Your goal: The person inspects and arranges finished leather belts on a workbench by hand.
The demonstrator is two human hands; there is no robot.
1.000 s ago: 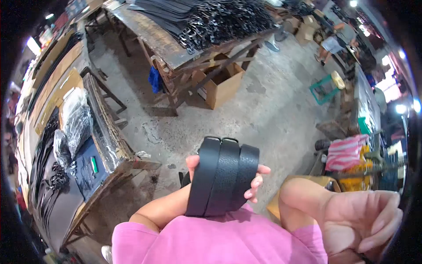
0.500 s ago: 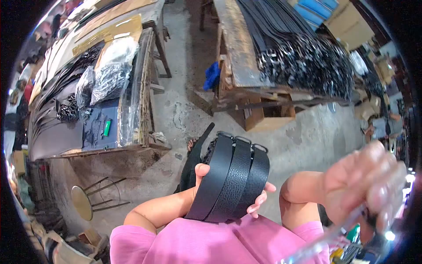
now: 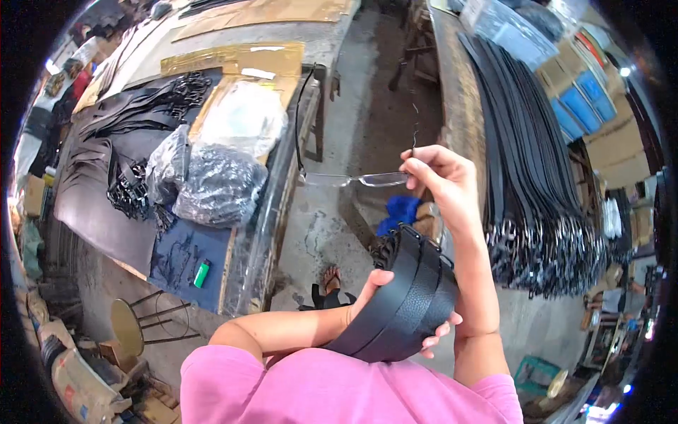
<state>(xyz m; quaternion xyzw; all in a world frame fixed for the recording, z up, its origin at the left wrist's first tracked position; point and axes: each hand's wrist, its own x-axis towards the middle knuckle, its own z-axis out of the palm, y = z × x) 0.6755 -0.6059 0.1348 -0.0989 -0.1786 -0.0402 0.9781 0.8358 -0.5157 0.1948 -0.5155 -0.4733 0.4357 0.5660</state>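
Observation:
Several black leather belts (image 3: 404, 300) are gathered in a curved bundle against the pink shirt, with buckles at the upper end. My left hand (image 3: 372, 285) is wrapped round this bundle, its thumb on the near side and its fingertips showing at the right edge. Thin-rimmed eyeglasses (image 3: 354, 180) hang in the air in front of me with their temples unfolded. My right hand (image 3: 439, 174) pinches them at the right hinge, between thumb and fingers.
On the left table (image 3: 272, 244) lie plastic-wrapped bundles (image 3: 222, 187), black straps and a green lighter (image 3: 202, 273). Rows of black belts (image 3: 526, 148) cover the right table. A round stool (image 3: 127, 327) stands at lower left, and a blue cloth (image 3: 399, 212) hangs near the right table.
My right hand has come from the far lower right to in front of me, bringing the eyeglasses into full view. The belt bundle, still in my left hand, appears further right and tilted more.

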